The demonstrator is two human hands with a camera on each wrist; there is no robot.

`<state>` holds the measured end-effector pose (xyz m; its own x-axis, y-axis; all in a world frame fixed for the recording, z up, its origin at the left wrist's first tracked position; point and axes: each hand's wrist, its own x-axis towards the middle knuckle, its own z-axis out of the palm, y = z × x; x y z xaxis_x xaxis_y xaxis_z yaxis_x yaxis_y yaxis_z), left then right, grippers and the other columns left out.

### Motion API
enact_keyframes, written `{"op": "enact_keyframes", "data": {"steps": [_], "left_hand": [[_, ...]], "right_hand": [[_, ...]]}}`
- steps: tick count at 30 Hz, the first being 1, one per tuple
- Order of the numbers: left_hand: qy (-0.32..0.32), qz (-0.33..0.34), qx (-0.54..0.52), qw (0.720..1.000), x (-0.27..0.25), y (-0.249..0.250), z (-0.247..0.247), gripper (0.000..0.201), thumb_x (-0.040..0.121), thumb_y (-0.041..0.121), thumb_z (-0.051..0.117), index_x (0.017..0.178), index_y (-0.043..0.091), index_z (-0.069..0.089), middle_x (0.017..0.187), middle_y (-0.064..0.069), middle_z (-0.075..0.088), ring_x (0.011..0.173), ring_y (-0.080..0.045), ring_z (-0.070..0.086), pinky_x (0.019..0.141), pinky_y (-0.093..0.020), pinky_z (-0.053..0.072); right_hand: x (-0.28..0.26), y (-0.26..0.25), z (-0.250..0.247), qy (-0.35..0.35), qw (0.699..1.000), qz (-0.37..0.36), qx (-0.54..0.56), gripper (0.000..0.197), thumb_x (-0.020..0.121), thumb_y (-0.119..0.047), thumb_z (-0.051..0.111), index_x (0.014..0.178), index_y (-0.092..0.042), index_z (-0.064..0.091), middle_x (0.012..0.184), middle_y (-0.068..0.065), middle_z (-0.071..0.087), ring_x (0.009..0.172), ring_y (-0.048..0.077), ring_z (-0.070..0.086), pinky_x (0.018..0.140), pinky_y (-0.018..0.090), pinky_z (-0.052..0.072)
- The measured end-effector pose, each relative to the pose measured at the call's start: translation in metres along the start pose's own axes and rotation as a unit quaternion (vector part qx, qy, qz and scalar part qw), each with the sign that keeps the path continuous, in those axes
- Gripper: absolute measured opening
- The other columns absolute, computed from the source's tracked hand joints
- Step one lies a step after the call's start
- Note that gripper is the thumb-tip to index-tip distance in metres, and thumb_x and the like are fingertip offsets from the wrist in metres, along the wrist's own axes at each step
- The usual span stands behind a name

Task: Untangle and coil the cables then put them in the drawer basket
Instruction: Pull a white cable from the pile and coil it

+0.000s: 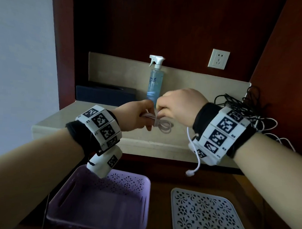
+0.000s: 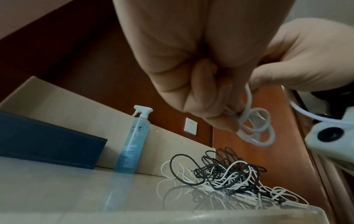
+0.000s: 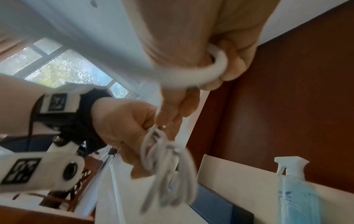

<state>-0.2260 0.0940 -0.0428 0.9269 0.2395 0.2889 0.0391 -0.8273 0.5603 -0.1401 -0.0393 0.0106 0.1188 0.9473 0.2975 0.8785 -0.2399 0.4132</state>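
Both hands meet above the counter around a small white cable coil [image 1: 161, 123] [image 2: 255, 127] [image 3: 168, 163]. My left hand [image 1: 138, 116] grips the bundle of loops in curled fingers. My right hand [image 1: 166, 104] pinches the cable's loose end close against the coil; that end runs through the palm [image 3: 214, 68] and hangs down past my right wrist, with a plug [image 1: 190, 172] dangling. A tangled pile of black and white cables [image 2: 228, 180] [image 1: 248, 109] lies on the counter at the right. The purple basket [image 1: 107, 205] sits in the open drawer below my left wrist.
A white perforated lid [image 1: 206, 217] lies in the drawer right of the basket. A blue spray bottle [image 1: 155, 79] and a dark box [image 1: 105, 93] stand at the back of the beige counter [image 1: 87, 118]. A wall socket [image 1: 218, 58] is on the wood panel.
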Motion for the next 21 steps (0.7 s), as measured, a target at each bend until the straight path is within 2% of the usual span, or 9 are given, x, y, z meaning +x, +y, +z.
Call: {"op": "enact_keyframes", "data": {"steps": [3,6,8,10,12,14,16,19,21], "left_hand": [[-0.067,0.025,0.024,0.997,-0.007,0.008,-0.004,0.009,0.091,0.019,0.059,0.095,0.02,0.051,0.079,0.011,0.067,0.065,-0.007,0.054,0.06,-0.017,0.045],[-0.107,0.05,0.045,0.992,-0.016,0.016,-0.005,0.009,0.092,0.021,0.057,0.096,0.023,0.049,0.084,0.012,0.065,0.071,-0.004,0.056,0.07,-0.021,0.049],[-0.102,0.077,0.029,0.991,-0.023,0.023,-0.003,0.008,0.092,0.023,0.057,0.091,0.024,0.049,0.082,0.012,0.064,0.067,0.002,0.054,0.065,-0.017,0.047],[-0.082,0.099,-0.043,0.991,-0.029,0.029,-0.004,0.009,0.093,0.021,0.057,0.089,0.022,0.048,0.078,0.011,0.063,0.059,0.003,0.051,0.057,-0.015,0.044],[-0.071,0.111,-0.085,0.988,-0.031,0.032,-0.007,0.01,0.092,0.02,0.057,0.091,0.019,0.047,0.075,0.009,0.063,0.058,0.0,0.05,0.055,-0.017,0.043],[-0.099,0.125,-0.094,0.983,-0.031,0.036,-0.006,0.011,0.092,0.018,0.057,0.091,0.019,0.046,0.074,0.009,0.062,0.058,-0.003,0.05,0.055,-0.019,0.043],[-0.136,0.15,-0.146,0.969,-0.031,0.04,-0.002,0.015,0.093,0.013,0.055,0.095,0.018,0.042,0.072,0.006,0.059,0.056,-0.006,0.047,0.052,-0.02,0.04],[-0.131,0.187,-0.242,0.943,-0.031,0.044,-0.002,0.025,0.09,0.015,0.052,0.105,0.024,0.036,0.07,0.001,0.056,0.053,-0.009,0.042,0.048,-0.018,0.036],[-0.098,0.199,-0.263,0.939,-0.029,0.044,-0.006,0.019,0.092,0.018,0.053,0.106,0.024,0.042,0.068,0.003,0.056,0.05,-0.006,0.042,0.047,-0.016,0.035]], "right_hand": [[0.0,0.009,-0.005,0.005,0.998,0.01,0.069,0.019,0.089,-0.04,0.054,0.096,-0.024,0.064,0.09,-0.01,0.051,0.089,0.014,0.049,0.076,0.029,0.039],[0.002,0.024,-0.001,0.03,0.992,0.028,0.119,0.022,0.09,-0.032,0.056,0.104,-0.02,0.068,0.092,-0.006,0.057,0.091,0.013,0.051,0.077,0.025,0.036],[0.002,0.034,0.006,0.043,0.981,0.069,0.176,0.021,0.091,-0.026,0.057,0.103,-0.015,0.07,0.098,-0.001,0.065,0.092,0.014,0.055,0.081,0.023,0.038],[-0.002,0.04,0.016,0.012,0.972,0.102,0.209,0.019,0.091,-0.023,0.057,0.1,-0.014,0.071,0.099,-0.002,0.068,0.089,0.01,0.056,0.081,0.021,0.038],[-0.007,0.038,0.026,-0.034,0.968,0.116,0.22,0.017,0.093,-0.022,0.054,0.092,-0.017,0.071,0.086,-0.011,0.065,0.079,0.003,0.052,0.073,0.016,0.032],[-0.007,0.029,0.028,-0.059,0.966,0.119,0.223,0.023,0.093,-0.02,0.052,0.072,-0.024,0.06,0.069,-0.019,0.053,0.069,-0.001,0.048,0.066,0.016,0.028],[-0.002,0.021,0.026,-0.086,0.964,0.128,0.219,0.021,0.092,-0.018,0.052,0.072,-0.023,0.058,0.075,-0.009,0.059,0.081,0.011,0.058,0.069,0.021,0.035],[0.008,0.02,0.03,-0.083,0.93,0.184,0.308,0.018,0.094,-0.011,0.046,0.107,-0.005,0.058,0.108,0.022,0.057,0.109,0.038,0.054,0.091,0.038,0.043],[0.007,0.019,0.037,-0.041,0.92,0.184,0.344,0.024,0.092,-0.007,0.049,0.114,-0.001,0.054,0.105,0.021,0.055,0.108,0.041,0.054,0.096,0.05,0.043]]}}
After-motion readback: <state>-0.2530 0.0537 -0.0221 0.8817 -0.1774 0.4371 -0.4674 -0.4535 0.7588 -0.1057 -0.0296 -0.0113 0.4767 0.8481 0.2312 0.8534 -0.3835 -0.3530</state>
